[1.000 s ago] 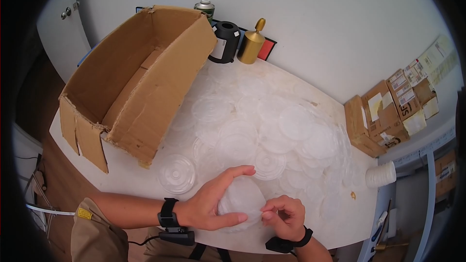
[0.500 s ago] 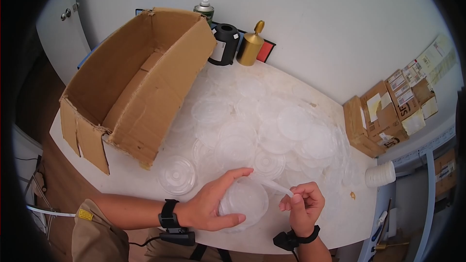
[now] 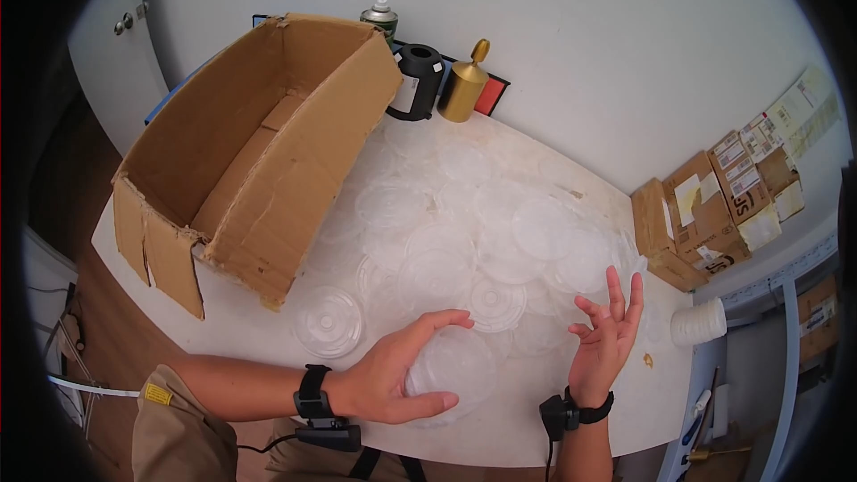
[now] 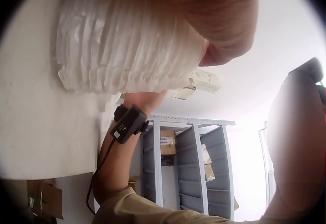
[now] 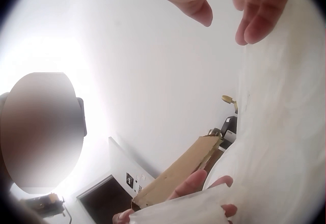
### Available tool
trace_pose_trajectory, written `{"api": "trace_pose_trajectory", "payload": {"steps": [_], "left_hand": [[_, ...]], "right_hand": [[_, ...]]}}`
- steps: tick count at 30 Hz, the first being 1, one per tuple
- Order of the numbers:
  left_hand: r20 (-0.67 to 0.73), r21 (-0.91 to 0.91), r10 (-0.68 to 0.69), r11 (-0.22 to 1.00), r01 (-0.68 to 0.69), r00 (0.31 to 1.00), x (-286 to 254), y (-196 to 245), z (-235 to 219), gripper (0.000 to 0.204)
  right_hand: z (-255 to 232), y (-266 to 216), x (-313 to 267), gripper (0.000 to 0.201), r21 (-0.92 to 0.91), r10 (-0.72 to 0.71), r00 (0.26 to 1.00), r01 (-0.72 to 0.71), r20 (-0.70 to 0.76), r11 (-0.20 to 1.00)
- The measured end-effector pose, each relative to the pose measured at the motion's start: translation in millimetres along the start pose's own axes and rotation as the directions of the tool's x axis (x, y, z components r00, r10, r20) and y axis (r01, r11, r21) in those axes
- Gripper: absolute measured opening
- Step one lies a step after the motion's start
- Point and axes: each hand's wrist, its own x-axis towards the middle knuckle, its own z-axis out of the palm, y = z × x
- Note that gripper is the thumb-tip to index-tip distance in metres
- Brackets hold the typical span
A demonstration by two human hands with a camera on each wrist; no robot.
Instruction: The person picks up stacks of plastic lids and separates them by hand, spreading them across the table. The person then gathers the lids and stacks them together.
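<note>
My left hand (image 3: 393, 375) curls its fingers and thumb round a stack of clear plastic lids (image 3: 453, 370) at the table's front. The left wrist view shows that stack (image 4: 122, 46) edge-on as many thin layers. To the right, my right hand (image 3: 605, 339) is raised with its fingers spread, above the right part of the loose lids; nothing shows in its grasp. Its fingers also hang apart in the right wrist view (image 5: 239, 5). Loose clear lids (image 3: 437, 254) overlap across the middle of the table, and a separate lid (image 3: 328, 321) lies left of the held stack.
An open cardboard box (image 3: 299, 156) stands on the left of the table. Behind are a spray can (image 3: 379, 18), a black container (image 3: 417, 80) and a gold bottle (image 3: 462, 89). At right are cartons (image 3: 705, 210) and a white stack of discs (image 3: 699, 322).
My right hand has moved from the held stack out to the right, and its pinching fingers have spread. The lid it was pulling has left its fingers. The left hand keeps its hold.
</note>
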Motion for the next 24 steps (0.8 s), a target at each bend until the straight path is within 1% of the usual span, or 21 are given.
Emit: {"api": "trace_pose_trajectory", "payload": {"steps": [2, 3, 5, 6, 7, 9, 10, 12, 13, 15, 16, 18, 19, 21, 22, 24], "left_hand": [[-0.004, -0.001, 0.001, 1.000, -0.001, 1.000, 0, 0, 0, 0.085], [-0.005, 0.000, 0.003, 1.000, -0.003, 1.000, 0, 0, 0, 0.085], [-0.010, 0.004, 0.000, 1.000, 0.000, 1.000, 1, 2, 0, 0.085], [-0.013, 0.005, -0.006, 1.000, 0.006, 1.000, 0, 2, 0, 0.085], [-0.015, 0.003, -0.008, 1.000, 0.008, 1.000, 0, 2, 1, 0.085], [-0.010, 0.004, -0.018, 1.000, 0.018, 1.000, 0, 2, 1, 0.085], [-0.009, 0.004, -0.018, 1.000, 0.018, 1.000, 1, 2, 1, 0.085], [-0.008, -0.018, -0.034, 0.999, 0.034, 0.999, 0, 2, 2, 0.085], [-0.008, -0.017, -0.036, 0.999, 0.036, 0.999, 0, 2, 2, 0.085], [-0.017, -0.022, -0.024, 0.999, 0.023, 1.000, 1, 1, 3, 0.084], [-0.015, -0.023, -0.024, 0.999, 0.023, 1.000, 1, 1, 3, 0.084], [-0.020, -0.047, -0.040, 0.998, 0.039, 0.999, 0, 2, 3, 0.084], [-0.019, -0.047, -0.040, 0.998, 0.039, 0.999, 0, 2, 3, 0.084], [-0.026, -0.058, -0.053, 0.997, 0.051, 0.998, 0, 2, 3, 0.082], [-0.025, -0.057, -0.051, 0.997, 0.050, 0.998, 0, 2, 3, 0.082], [-0.044, -0.025, -0.028, 0.999, 0.027, 0.999, 0, 1, 3, 0.081]], "right_hand": [[-5, 3, -1, 0.053, 0.054, 0.066, 0.997, -0.068, 0.039, 0.996], [-8, 7, -4, 0.053, 0.055, 0.065, 0.997, -0.067, 0.041, 0.996], [-4, 9, -13, 0.038, -0.031, -0.007, 0.980, 0.014, 0.197, 0.999], [-2, 6, -22, 0.024, -0.069, -0.008, 0.973, 0.025, 0.232, 0.997], [2, 2, -29, 0.024, -0.070, -0.005, 0.972, 0.022, 0.234, 0.997], [3, -2, -41, 0.021, -0.134, 0.048, 0.888, 0.016, 0.458, 0.991], [1, -2, -42, 0.021, -0.134, 0.048, 0.888, 0.016, 0.458, 0.991], [-3, -2, -45, 0.018, -0.184, -0.005, 0.747, 0.170, 0.665, 0.968], [-2, -5, -48, 0.018, -0.184, -0.003, 0.748, 0.168, 0.664, 0.968], [1, -10, -52, 0.020, -0.241, 0.060, 0.795, 0.111, 0.604, 0.964], [-1, -9, -50, 0.020, -0.242, 0.060, 0.796, 0.111, 0.602, 0.964], [-6, -6, -45, 0.025, -0.262, 0.090, 0.757, 0.110, 0.647, 0.959], [-5, -6, -43, 0.025, -0.263, 0.090, 0.758, 0.110, 0.646, 0.959], [-2, -8, -39, 0.032, -0.153, 0.153, 0.668, -0.060, 0.728, 0.986], [-1, -8, -38, 0.032, -0.152, 0.152, 0.670, -0.059, 0.727, 0.987], [1, -9, -39, 0.038, -0.159, 0.211, 0.590, -0.140, 0.779, 0.977]]}}
